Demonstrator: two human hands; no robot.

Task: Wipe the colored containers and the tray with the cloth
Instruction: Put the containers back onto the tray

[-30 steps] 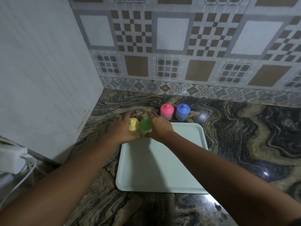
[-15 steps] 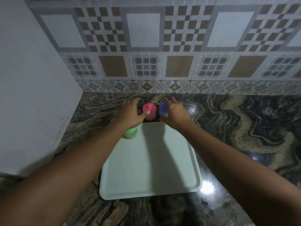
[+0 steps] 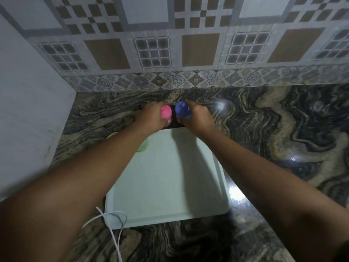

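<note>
My left hand (image 3: 149,118) grips the pink container (image 3: 166,113) just beyond the far edge of the pale tray (image 3: 170,186). Beside it my right hand (image 3: 198,119) grips the blue container (image 3: 182,110). Both containers stand upright, side by side, near the tiled wall. The green container (image 3: 143,146) sits on the tray's far left corner, mostly hidden under my left forearm. A sliver of the yellow container (image 3: 111,136) shows left of that forearm, on the counter. No cloth is in view.
The marble counter (image 3: 273,129) spreads to the right. A white side wall (image 3: 28,110) closes the left and the patterned tile wall (image 3: 188,53) the back. A thin white cable (image 3: 113,229) loops over the tray's near left corner.
My hands left the yellow and green containers, moved to the pink and blue ones, and now grip them. The view tilted closer; a white cable came into view.
</note>
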